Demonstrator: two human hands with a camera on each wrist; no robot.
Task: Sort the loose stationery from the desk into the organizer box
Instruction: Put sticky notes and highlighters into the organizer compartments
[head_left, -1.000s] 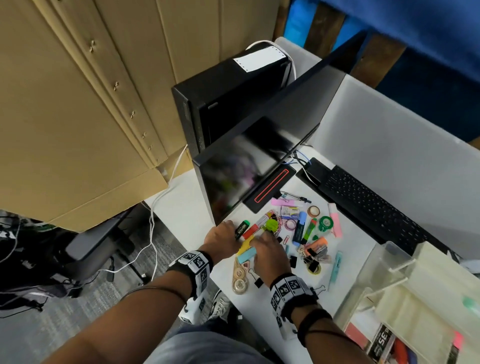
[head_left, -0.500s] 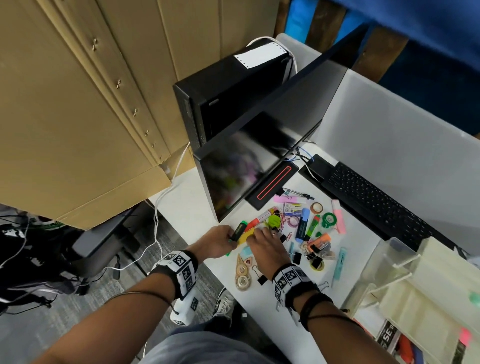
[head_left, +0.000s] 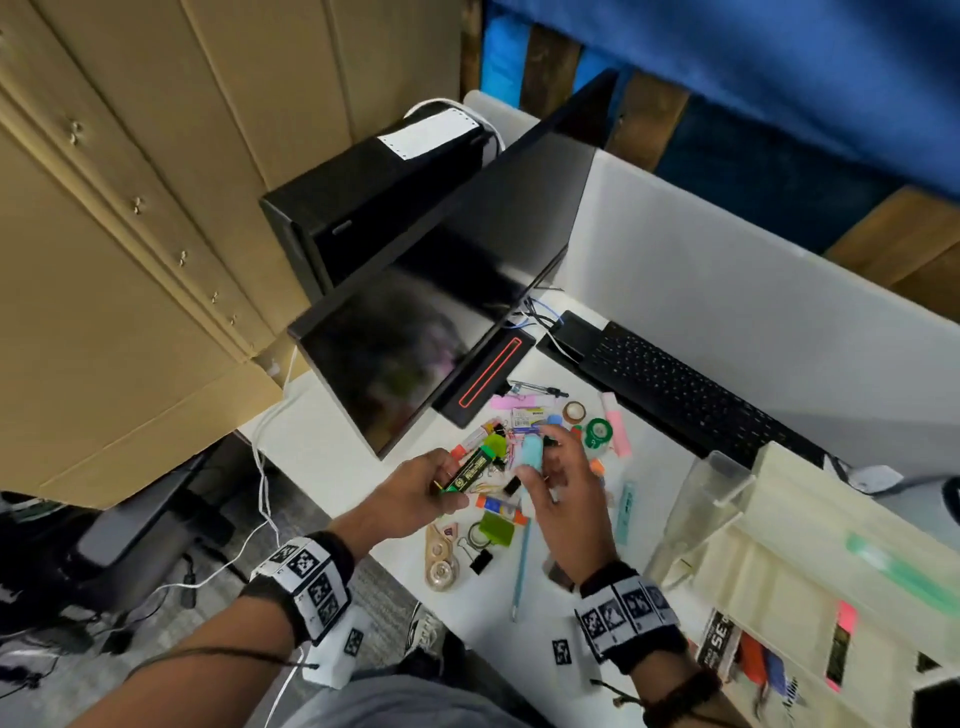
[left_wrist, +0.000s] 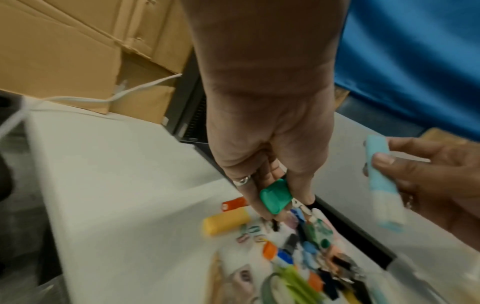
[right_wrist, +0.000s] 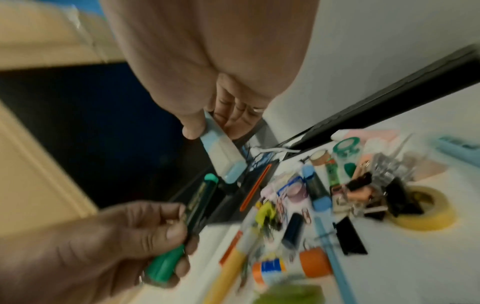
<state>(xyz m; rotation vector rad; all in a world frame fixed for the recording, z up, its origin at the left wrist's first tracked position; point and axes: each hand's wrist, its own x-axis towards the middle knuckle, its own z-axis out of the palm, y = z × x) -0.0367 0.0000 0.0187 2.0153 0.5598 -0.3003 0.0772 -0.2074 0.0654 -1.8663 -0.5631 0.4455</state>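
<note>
Green highlighter (head_left: 470, 470) pinched in the left hand (head_left: 415, 493), black barrel with gold print, green caps at both ends, lifted clear of the pile and angled toward the monitor (head_left: 410, 358). Print too small and blurred to read. Fingers (right_wrist: 166, 228) of that hand clamped round the barrel's lower half, thumb on top. Pale blue highlighter (head_left: 532, 452) up in the right hand (head_left: 563, 499), thumb and fingers (left_wrist: 384, 162) closed on its sides. Probably one marker per hand so both go over in a single trip.

Rest of the loose stationery (head_left: 524, 467) still scattered on the white worktop (head_left: 332, 452) under the hands: yellow and orange markers, glue stick, binder clips, paper clips, tape rolls, correction tape, a pale blue pen.

Organizer box (head_left: 810, 561) off to the right, cream with clear dividers, a green and a pink highlighter already inside. Beside it a pack (head_left: 722, 644) reading something like "35", rest cut off.

Keyboard (head_left: 691, 389) behind the pile, well out of the way.
</note>
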